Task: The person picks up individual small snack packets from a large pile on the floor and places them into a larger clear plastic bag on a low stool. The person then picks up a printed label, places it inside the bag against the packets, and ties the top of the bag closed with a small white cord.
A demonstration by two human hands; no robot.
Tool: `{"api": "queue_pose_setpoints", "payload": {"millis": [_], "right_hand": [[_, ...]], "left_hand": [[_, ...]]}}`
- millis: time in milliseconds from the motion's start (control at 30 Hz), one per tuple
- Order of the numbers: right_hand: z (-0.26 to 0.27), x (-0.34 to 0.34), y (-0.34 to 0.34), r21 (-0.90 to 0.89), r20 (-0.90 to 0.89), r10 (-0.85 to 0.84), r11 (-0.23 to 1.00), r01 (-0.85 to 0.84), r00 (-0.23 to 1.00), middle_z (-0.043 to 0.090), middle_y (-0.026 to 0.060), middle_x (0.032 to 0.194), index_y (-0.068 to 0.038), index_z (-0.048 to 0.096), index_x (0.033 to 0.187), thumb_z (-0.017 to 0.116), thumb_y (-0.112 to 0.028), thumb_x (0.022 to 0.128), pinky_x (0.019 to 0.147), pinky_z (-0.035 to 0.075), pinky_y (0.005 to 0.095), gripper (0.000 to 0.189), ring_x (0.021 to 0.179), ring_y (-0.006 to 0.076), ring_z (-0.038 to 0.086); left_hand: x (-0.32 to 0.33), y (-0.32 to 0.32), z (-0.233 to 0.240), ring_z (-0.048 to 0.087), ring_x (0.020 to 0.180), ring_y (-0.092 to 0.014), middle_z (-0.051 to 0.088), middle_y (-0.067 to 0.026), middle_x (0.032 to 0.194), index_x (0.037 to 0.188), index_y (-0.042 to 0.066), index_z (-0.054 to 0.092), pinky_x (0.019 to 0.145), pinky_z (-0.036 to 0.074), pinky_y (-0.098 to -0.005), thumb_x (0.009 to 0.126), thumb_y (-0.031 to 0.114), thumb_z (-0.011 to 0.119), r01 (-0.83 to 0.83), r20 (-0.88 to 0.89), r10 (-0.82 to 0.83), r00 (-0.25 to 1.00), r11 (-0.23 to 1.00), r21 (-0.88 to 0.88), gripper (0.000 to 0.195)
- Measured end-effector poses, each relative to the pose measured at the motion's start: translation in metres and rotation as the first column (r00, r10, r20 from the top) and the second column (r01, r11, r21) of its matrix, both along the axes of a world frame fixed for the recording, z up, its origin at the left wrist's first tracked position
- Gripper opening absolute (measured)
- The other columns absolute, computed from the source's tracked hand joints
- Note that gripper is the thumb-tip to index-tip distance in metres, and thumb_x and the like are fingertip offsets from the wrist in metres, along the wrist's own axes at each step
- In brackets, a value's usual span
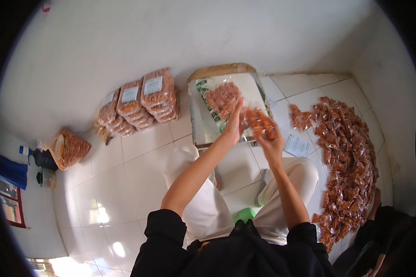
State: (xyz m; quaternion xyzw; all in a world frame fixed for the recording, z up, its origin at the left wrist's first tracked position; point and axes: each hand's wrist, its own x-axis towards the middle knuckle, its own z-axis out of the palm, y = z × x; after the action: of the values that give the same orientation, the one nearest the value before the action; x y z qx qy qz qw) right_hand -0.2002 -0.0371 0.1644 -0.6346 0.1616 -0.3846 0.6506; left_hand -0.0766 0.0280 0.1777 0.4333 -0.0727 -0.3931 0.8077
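A clear plastic bag [223,95] filled with small orange-brown snack packets lies on a low table [201,128] in front of me. My left hand [234,123] is upright at the near right end of this bag, its fingers pointing away from me. Whether those fingers pinch the plastic is hard to tell. In my right hand [272,140] is a cluster of snack packets [260,123], just right of the left hand and over the table's near right edge. The packets partly hide my right fingers.
Many loose snack packets [346,162] are heaped on the tiled floor at right, beside printed label sheets [297,145]. Filled, labelled bags [158,93] are stacked along the wall at left. A large snack sack [72,149] stands farther left. Another person's arm [376,204] reaches beside the heap.
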Motion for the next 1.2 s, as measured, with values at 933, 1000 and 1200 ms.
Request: {"api": "queue_pose_setpoints", "payload": {"millis": [933, 1000, 1200], "right_hand": [[-0.124, -0.034, 0.007, 0.648, -0.330, -0.028, 0.720, 0.248, 0.944, 0.056, 0.0072, 0.107, 0.002, 0.044, 0.120, 0.065, -0.007, 0.077, 0.076, 0.044, 0.0237, 0.048, 0.092, 0.0123, 0.056], [-0.123, -0.030, 0.009, 0.669, -0.298, -0.028, 0.707, 0.230, 0.954, 0.056, 0.0069, 0.106, 0.002, 0.044, 0.119, 0.064, -0.008, 0.078, 0.076, 0.045, 0.0237, 0.047, 0.091, 0.0124, 0.056], [-0.096, -0.012, 0.012, 0.804, -0.129, 0.033, 0.588, 0.085, 0.991, 0.058, 0.0051, 0.099, -0.001, 0.049, 0.111, 0.063, -0.010, 0.079, 0.074, 0.046, 0.0241, 0.036, 0.085, 0.0125, 0.059]], "left_hand": [[-0.009, 0.011, -0.176, 0.051, 0.083, -0.024, 0.057, -0.0044, 0.083, 0.078, 0.008, 0.058, 0.080, 0.036, -0.0380, 0.069, 0.017, 0.068, -0.581, 0.947, -0.293, 0.133, 0.751, 0.313, 0.016], [-0.013, 0.009, -0.173, 0.052, 0.078, -0.024, 0.057, -0.0040, 0.076, 0.073, 0.008, 0.057, 0.076, 0.036, -0.0365, 0.071, 0.017, 0.068, -0.646, 0.944, -0.203, 0.258, 0.691, 0.325, 0.014], [-0.024, 0.003, -0.155, 0.051, 0.076, -0.024, 0.057, -0.0048, 0.076, 0.076, 0.008, 0.056, 0.073, 0.035, -0.0353, 0.076, 0.013, 0.065, -0.773, 0.969, -0.032, 0.243, 0.597, 0.214, 0.010]]}}
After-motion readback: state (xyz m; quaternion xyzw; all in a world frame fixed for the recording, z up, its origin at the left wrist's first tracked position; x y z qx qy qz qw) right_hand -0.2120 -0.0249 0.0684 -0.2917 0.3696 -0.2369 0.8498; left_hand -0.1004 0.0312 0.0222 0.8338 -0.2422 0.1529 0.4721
